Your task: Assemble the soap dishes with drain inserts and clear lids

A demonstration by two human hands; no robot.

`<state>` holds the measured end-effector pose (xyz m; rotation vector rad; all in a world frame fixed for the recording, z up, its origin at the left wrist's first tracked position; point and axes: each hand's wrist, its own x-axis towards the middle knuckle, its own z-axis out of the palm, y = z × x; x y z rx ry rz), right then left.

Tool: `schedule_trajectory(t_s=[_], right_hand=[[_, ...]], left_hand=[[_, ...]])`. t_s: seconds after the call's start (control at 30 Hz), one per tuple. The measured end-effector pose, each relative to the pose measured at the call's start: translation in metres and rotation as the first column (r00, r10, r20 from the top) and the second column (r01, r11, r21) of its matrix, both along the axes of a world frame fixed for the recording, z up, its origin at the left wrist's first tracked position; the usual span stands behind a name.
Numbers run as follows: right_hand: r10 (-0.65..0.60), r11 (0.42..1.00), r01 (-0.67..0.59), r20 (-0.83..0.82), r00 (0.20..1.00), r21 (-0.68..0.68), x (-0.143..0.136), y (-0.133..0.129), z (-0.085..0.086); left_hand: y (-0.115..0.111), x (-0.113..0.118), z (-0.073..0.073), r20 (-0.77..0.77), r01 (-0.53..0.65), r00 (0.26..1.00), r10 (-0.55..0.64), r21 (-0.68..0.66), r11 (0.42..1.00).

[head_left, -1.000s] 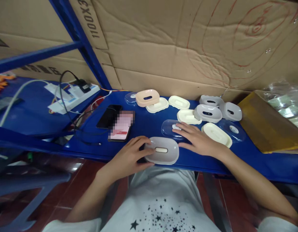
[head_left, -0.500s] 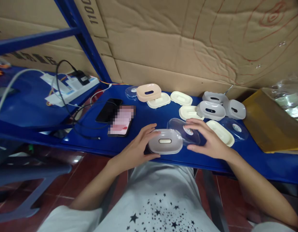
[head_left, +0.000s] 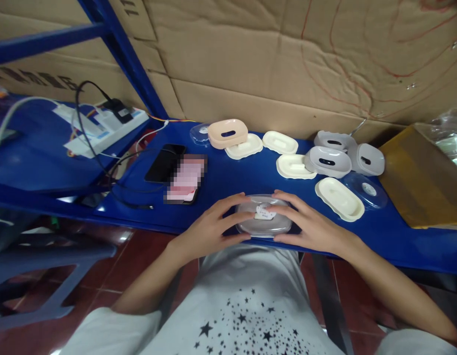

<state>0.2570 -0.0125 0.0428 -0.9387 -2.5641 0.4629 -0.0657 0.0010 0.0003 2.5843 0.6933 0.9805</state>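
Note:
At the front edge of the table sits a grey soap dish (head_left: 247,225), seen through the clear plastic lid (head_left: 263,230) on top of it. The lid carries a white sticker near its middle. My left hand (head_left: 209,226) is curved around the left side, fingers on the lid and thumb along the near edge. From the right, my right hand (head_left: 313,224) grips the same lid and dish, fingertips over the top near the sticker and thumb at the near edge. Whether the lid is fully seated I cannot tell.
Behind lie several cream trays (head_left: 339,198), grey dish bodies (head_left: 330,161), a peach dish body (head_left: 227,134) and loose clear lids (head_left: 366,190). Phones (head_left: 186,180), cables and a power strip (head_left: 106,130) are left. A taped carton (head_left: 417,182) stands right, cardboard (head_left: 228,64) behind.
The clear lid has moved left from beside the grey dish onto its top. My right hand has come left with it, and both hands now close around the pair.

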Motion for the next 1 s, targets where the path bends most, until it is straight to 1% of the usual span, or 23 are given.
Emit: schedule_trajectory(t_s=[0.13,0.27,0.33,0.47,0.6,0.73,0.83,1.0], right_hand=[[-0.013,0.999,0.016,-0.088,0.996,0.04,0.01,-0.008,-0.012],[-0.036,0.995,0.055,-0.21,0.977,0.086,0.017,-0.013,-0.027],[-0.051,0.992,0.076,-0.225,0.973,0.105,0.02,-0.015,-0.03],[-0.061,0.988,0.084,-0.178,0.982,0.126,0.021,-0.019,-0.031],[-0.081,0.989,0.091,-0.088,0.993,0.117,0.019,-0.021,-0.032],[-0.063,0.973,0.071,-0.044,0.997,0.221,0.019,-0.021,-0.033],[-0.043,0.965,0.047,-0.023,0.999,0.259,0.018,-0.021,-0.032],[-0.047,0.955,0.025,0.068,0.997,0.294,0.013,-0.021,-0.032]], left_hand=[[0.001,0.008,0.002,-0.076,-0.035,0.997,0.032,-0.038,0.999],[0.0,0.015,0.002,-0.053,-0.044,0.998,0.042,-0.037,0.998],[0.0,0.018,0.003,-0.042,-0.038,0.998,0.038,-0.013,0.999],[-0.001,0.017,0.003,-0.073,-0.01,0.997,0.009,-0.009,1.0],[0.0,0.014,0.0,-0.058,-0.008,0.998,0.003,-0.082,0.997],[-0.001,0.014,-0.001,-0.01,0.007,1.0,-0.008,-0.142,0.99],[0.0,0.011,-0.002,0.015,0.023,1.0,-0.021,-0.139,0.99],[0.001,0.002,-0.006,-0.014,0.008,1.0,-0.01,-0.094,0.995]])
